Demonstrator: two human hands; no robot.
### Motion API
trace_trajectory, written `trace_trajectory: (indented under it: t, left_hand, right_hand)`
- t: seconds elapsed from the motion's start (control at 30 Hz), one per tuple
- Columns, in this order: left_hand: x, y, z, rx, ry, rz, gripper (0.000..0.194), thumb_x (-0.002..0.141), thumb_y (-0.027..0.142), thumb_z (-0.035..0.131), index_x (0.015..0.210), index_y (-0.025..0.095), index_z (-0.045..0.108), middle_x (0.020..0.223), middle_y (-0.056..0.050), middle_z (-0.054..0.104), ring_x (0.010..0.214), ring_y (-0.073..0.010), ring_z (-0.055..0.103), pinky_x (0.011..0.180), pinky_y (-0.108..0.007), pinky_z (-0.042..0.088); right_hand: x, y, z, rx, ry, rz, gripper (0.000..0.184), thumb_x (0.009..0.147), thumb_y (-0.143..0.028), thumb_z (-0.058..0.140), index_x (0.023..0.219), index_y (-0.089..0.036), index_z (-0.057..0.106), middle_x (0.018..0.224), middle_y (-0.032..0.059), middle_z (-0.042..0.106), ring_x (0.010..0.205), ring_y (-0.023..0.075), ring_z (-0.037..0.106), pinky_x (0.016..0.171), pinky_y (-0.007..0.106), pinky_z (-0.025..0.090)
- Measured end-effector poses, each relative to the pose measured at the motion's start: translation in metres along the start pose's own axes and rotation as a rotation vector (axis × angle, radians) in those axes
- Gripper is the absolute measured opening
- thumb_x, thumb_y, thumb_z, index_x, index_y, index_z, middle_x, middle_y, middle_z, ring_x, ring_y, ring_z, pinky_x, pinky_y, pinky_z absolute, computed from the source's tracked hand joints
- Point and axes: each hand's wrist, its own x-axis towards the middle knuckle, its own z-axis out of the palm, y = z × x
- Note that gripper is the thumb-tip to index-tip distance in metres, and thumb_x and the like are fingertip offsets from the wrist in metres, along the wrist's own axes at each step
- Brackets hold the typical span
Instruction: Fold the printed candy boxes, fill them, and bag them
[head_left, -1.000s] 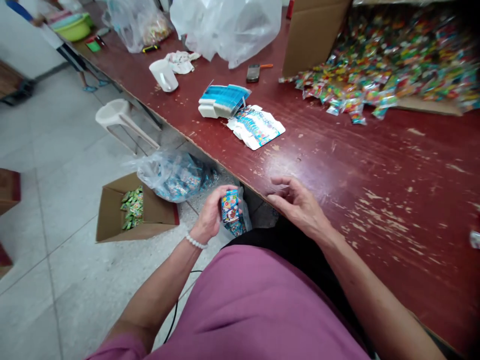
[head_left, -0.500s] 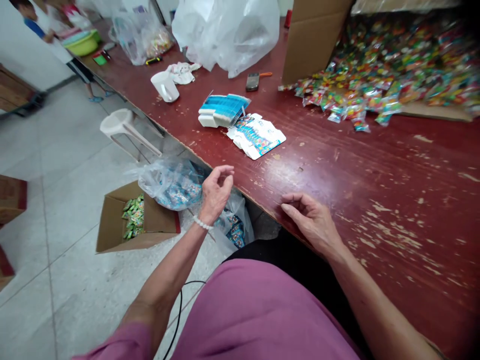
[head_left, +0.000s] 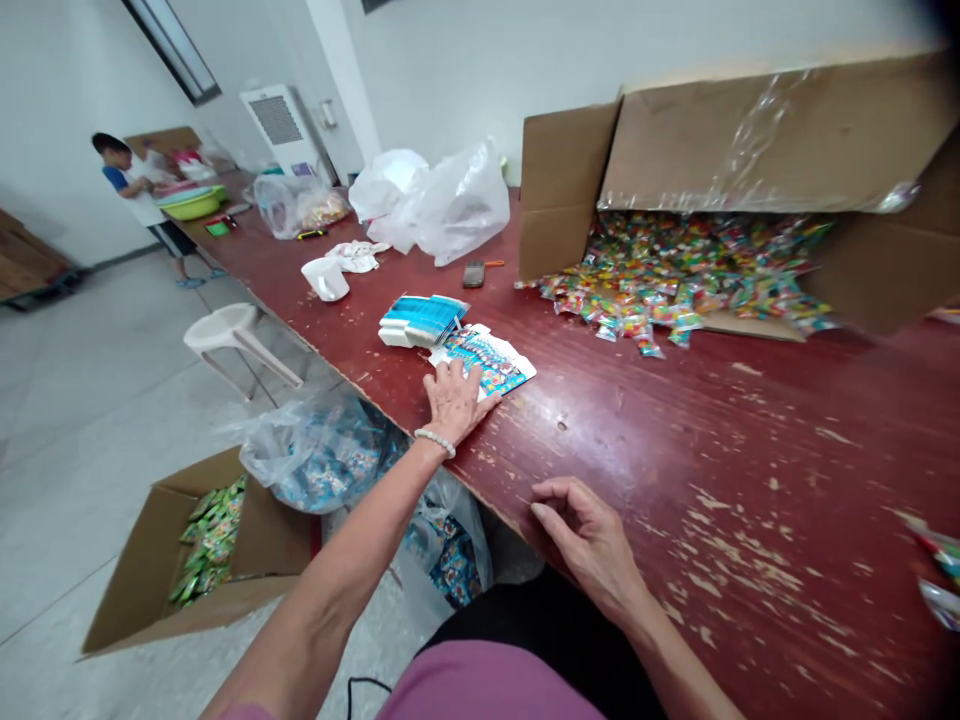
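Observation:
My left hand (head_left: pixel 454 402), with a beaded bracelet at the wrist, reaches over the near edge of a flattened blue-and-white printed carton (head_left: pixel 495 362). Its fingers are spread on the carton and the thumb points right along the lower edge. Just behind lies a fanned stack of folded blue-and-white cartons (head_left: pixel 426 318). My right hand (head_left: pixel 583 530) rests at the table's front edge, fingers loosely bent and apart from the thumb, holding nothing I can see.
A tipped cardboard box (head_left: pixel 562 190) spills wrapped candies (head_left: pixel 675 270) onto the red table (head_left: pixel 675 420). A white mug (head_left: pixel 325 279), cloth and plastic bags (head_left: pixel 465 205) stand farther back. Below are a bag of blue packets (head_left: pixel 322 460), a box of green packets (head_left: pixel 214 540) and a stool (head_left: pixel 225 328). A person stands far left.
My left hand has moved forward from beside the table edge onto the flattened carton. My right hand keeps nearly the same pose. The view has tilted up, showing more of the wall and candy box.

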Motion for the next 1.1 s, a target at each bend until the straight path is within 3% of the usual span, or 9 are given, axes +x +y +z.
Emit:
trace_trajectory:
  t: [0.17,0.3,0.5,0.83,1.03,1.1]
  left_hand:
    - [-0.015,-0.003,-0.003,-0.003,0.17,0.104,0.059,0.093,0.061,0.049,0.13,0.016,0.061,0.14,-0.018,0.056,0.12,-0.0378,0.047,0.091,-0.05,0.035]
    - [-0.043,0.003,-0.008,-0.086,0.27,0.142,0.061,0.093,0.064,0.049,0.131,0.018,0.062,0.13,-0.015,0.063,0.114,-0.0339,0.051,0.091,-0.048,0.033]
    - [-0.058,0.02,-0.014,-0.144,0.168,0.062,0.053,0.089,0.06,0.055,0.12,0.018,0.066,0.106,-0.011,0.069,0.095,-0.0295,0.058,0.079,-0.042,0.033]
    - [-0.059,0.022,-0.021,-0.16,0.011,0.021,0.055,0.085,0.055,0.059,0.118,0.011,0.061,0.086,-0.015,0.071,0.084,-0.0316,0.065,0.08,-0.041,0.034]
    - [-0.067,0.021,-0.042,-0.339,-0.03,-0.016,0.024,0.095,0.04,0.053,0.101,0.021,0.065,0.08,-0.006,0.071,0.08,-0.0247,0.066,0.076,-0.035,0.037]
    - [-0.079,0.022,-0.053,-0.524,-0.121,-0.032,0.019,0.091,0.04,0.058,0.092,0.023,0.065,0.074,0.0,0.068,0.072,-0.0201,0.062,0.07,-0.031,0.038]
  right_hand:
    - [0.002,0.001,0.001,0.158,0.027,0.12,0.022,0.089,-0.04,0.066,0.1,-0.021,0.069,0.09,0.0048,0.068,0.075,0.0181,0.061,0.066,0.031,0.051]
    - [0.011,-0.007,0.002,0.477,0.191,0.331,0.057,0.08,-0.052,0.074,0.125,-0.023,0.056,0.112,0.0067,0.064,0.068,0.0134,0.058,0.054,0.027,0.052]
    - [0.022,-0.017,0.004,0.483,0.203,0.382,0.07,0.07,-0.054,0.08,0.127,-0.023,0.055,0.115,0.0062,0.062,0.064,0.0108,0.057,0.045,0.021,0.049]
    - [0.02,-0.011,0.003,0.541,0.193,0.371,0.071,0.072,-0.051,0.08,0.129,-0.02,0.052,0.115,0.0067,0.061,0.064,0.0093,0.058,0.048,0.021,0.051]
    - [0.021,-0.012,0.002,0.632,0.234,0.387,0.073,0.071,-0.052,0.083,0.13,-0.024,0.049,0.126,0.0079,0.059,0.062,0.0077,0.058,0.047,0.019,0.051]
    - [0.02,-0.016,0.001,0.681,0.255,0.377,0.068,0.073,-0.051,0.083,0.128,-0.025,0.051,0.123,0.006,0.062,0.065,0.0082,0.059,0.046,0.017,0.049]
